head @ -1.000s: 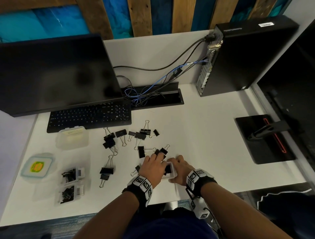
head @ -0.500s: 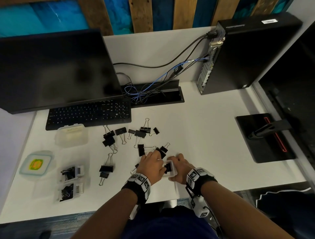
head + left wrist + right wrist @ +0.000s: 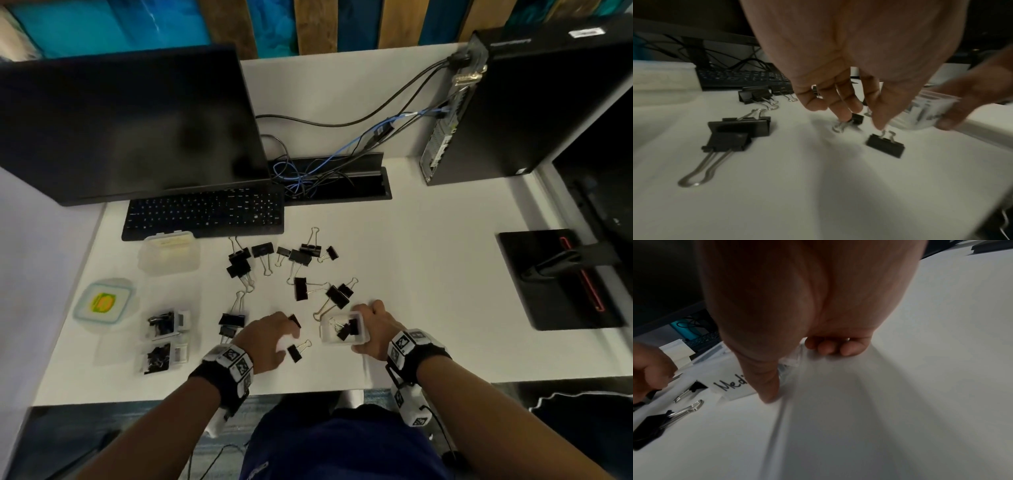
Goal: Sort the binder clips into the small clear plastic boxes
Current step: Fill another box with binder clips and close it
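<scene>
My right hand [image 3: 368, 325] grips a small clear box [image 3: 342, 340] on the white desk, thumb at its near side and fingers at its far side. Two or three black binder clips lie in it. In the right wrist view the box's label [image 3: 731, 386] reads "Medi". My left hand [image 3: 286, 334] hovers just left of the box, fingers pointing down and holding nothing. One fingertip [image 3: 842, 116] touches the wire handle of a small clip [image 3: 857, 118]; the thumb sits above another small clip [image 3: 885, 146]. Several loose clips [image 3: 301, 288] lie scattered beyond both hands.
Two small boxes with clips [image 3: 164, 323] [image 3: 161, 356] stand at the left, with a frosted box [image 3: 169, 255] and a lidded container [image 3: 104, 303] beyond them. A keyboard [image 3: 205, 214], monitor [image 3: 130, 123], cable tray [image 3: 335, 181] and computer tower [image 3: 534, 102] line the back. A monitor base [image 3: 555, 277] sits right.
My left hand has left the box and moved left and down to the small clips on the desk. The box in my right hand now shows its open top.
</scene>
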